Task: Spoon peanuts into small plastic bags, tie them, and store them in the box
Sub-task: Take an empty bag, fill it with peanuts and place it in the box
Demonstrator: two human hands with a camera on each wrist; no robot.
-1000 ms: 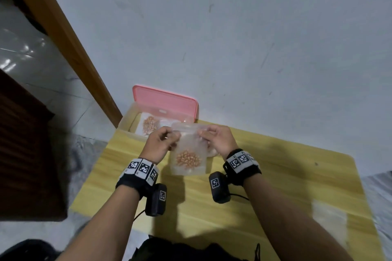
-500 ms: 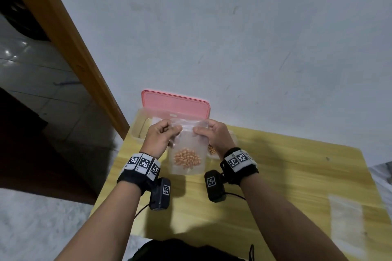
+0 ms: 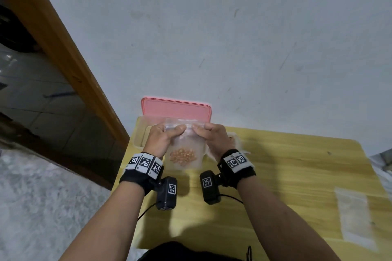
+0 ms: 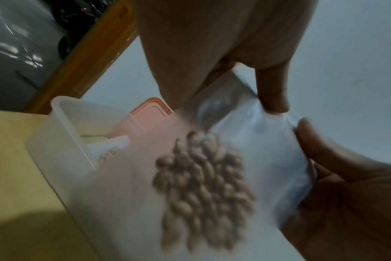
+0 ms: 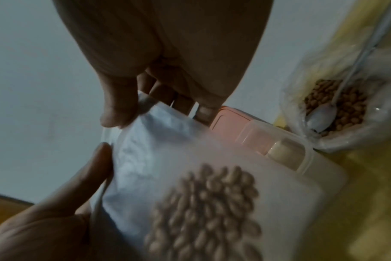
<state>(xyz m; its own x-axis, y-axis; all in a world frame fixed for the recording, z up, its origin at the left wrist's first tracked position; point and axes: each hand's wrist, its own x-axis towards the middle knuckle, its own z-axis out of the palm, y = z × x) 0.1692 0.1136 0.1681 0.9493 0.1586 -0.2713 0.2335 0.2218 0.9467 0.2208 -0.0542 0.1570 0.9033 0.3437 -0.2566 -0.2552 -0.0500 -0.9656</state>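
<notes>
A small clear bag (image 3: 183, 155) with peanuts (image 3: 183, 154) at its bottom hangs above the wooden table (image 3: 286, 176), in front of the box. My left hand (image 3: 178, 130) pinches the left part of its top edge and my right hand (image 3: 198, 130) pinches the right part, thumbs nearly touching. The left wrist view shows the bag (image 4: 252, 141) and its peanuts (image 4: 203, 190) close up. In the right wrist view my right thumb (image 5: 116, 107) presses the bag's rim (image 5: 150, 109). The clear box (image 3: 140, 133) stands open behind, its pink lid (image 3: 176, 109) leaning on the wall.
A large open bag of peanuts (image 5: 337, 106) with a metal spoon (image 5: 321, 117) in it stands right of the box, mostly hidden by my right hand in the head view. Empty small bags (image 3: 354, 218) lie flat at the table's right. A wooden door frame (image 3: 70, 59) rises at the left.
My hands have slid toward each other along the bag's top edge, and the bag sits a little nearer the box. The head view has shifted.
</notes>
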